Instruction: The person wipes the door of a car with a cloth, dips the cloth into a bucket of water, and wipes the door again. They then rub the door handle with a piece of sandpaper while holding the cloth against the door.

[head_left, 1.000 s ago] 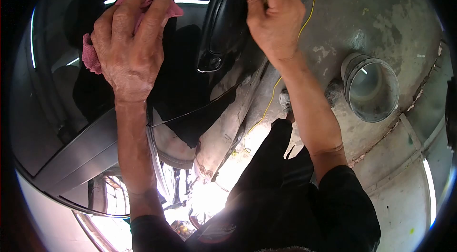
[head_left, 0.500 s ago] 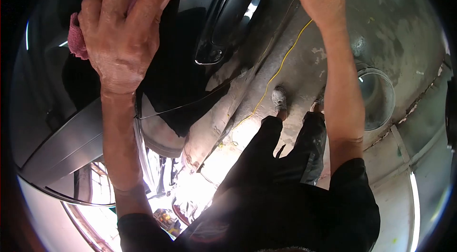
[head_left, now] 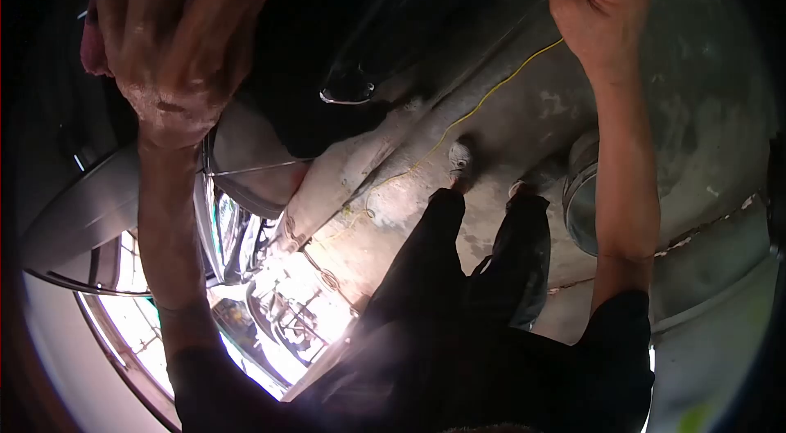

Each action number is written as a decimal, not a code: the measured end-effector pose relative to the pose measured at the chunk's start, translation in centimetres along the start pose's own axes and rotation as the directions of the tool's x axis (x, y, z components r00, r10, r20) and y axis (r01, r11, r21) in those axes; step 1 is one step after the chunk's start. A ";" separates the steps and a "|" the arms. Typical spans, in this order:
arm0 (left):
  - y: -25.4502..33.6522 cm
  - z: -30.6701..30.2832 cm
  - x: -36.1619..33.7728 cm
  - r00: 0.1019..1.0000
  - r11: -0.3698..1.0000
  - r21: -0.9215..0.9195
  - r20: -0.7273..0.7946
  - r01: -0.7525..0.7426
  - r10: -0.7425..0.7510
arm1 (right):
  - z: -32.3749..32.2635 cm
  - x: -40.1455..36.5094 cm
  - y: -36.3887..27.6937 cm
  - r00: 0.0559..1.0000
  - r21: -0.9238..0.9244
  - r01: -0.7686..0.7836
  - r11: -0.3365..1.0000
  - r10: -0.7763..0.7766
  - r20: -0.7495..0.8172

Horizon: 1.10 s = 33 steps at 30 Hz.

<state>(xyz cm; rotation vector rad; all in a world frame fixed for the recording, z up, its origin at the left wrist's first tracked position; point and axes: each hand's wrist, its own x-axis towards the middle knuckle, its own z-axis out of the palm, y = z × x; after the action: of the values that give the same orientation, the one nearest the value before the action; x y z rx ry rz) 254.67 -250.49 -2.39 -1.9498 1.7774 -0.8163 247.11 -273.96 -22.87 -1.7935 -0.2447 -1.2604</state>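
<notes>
At the upper left, my left hand (head_left: 176,48) is closed over a pink cloth (head_left: 97,48), whose edges stick out beside the fingers. Hand and cloth lie over the glossy black bodywork (head_left: 295,40) of what looks like a car. My right hand (head_left: 602,15) is at the top right, its thumb and fingers curled round something dark that the frame's upper edge cuts off. Between both hands runs a long glossy black part (head_left: 352,93) with a bright lower rim.
A yellow cord (head_left: 491,97) trails across the stained concrete floor (head_left: 524,138). A round bucket (head_left: 581,204) stands by my right forearm. My shoes (head_left: 460,156) are below. Bright light glares off shiny metal parts (head_left: 286,318) at the lower left.
My left hand and the cloth have moved up and left. The right hand has shifted right. The view has moved and darkened, with the bucket now further left and partly behind my forearm.
</notes>
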 end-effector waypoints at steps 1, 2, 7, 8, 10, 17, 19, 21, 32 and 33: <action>0.4 0.5 0.7 0.999 0.998 -0.058 -0.041 -0.002 0.000 | 0.0 0.0 0.2 1.000 -0.014 0.006 1.000 -0.006 0.007; 0.3 1.0 0.6 0.997 0.998 -0.064 -0.076 -0.027 0.022 | -0.1 0.0 0.3 1.000 -0.027 0.012 1.000 -0.012 0.015; 0.7 -0.1 0.8 0.996 0.997 0.014 -0.040 -0.073 0.073 | 0.1 -0.4 -0.4 0.998 -0.041 0.031 0.999 -0.029 0.055; -0.4 1.6 -0.1 0.985 0.989 0.056 -0.097 -0.138 0.143 | 0.6 -0.3 -0.7 0.998 -0.042 0.049 0.998 -0.047 0.052; 0.5 1.0 0.3 0.994 0.997 -0.029 -0.091 -0.068 0.065 | 0.8 0.2 -1.0 0.994 -0.068 0.080 0.994 -0.074 0.083; -0.2 3.7 -0.4 0.936 0.992 0.040 -0.330 -0.120 0.127 | -1.3 -0.1 -0.5 0.911 0.149 -0.410 0.900 0.413 0.013; -0.8 4.2 -1.1 0.934 0.991 0.028 -0.331 -0.129 0.131 | -1.0 -0.3 -1.7 0.849 0.195 -0.520 0.832 0.528 0.011; -0.8 5.1 -1.6 0.926 0.991 0.019 -0.356 -0.130 0.128 | -0.2 -1.1 -3.8 0.686 0.393 -0.663 0.638 0.727 -0.024; 14.2 -4.0 -6.1 0.909 0.797 -0.481 -0.002 0.364 -0.417 | 2.5 0.5 -9.3 0.368 0.547 -0.731 0.408 0.911 -0.187; 16.2 -4.7 -7.2 0.907 0.730 -0.567 0.077 0.382 -0.415 | 2.9 0.7 -9.9 0.346 0.544 -0.740 0.395 0.918 -0.196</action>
<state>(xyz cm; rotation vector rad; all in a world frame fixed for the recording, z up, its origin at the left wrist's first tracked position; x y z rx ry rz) 239.00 -244.96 -10.25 -2.8041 1.7969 -0.4757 243.34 -266.35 -17.02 -0.9188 0.6747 -0.7145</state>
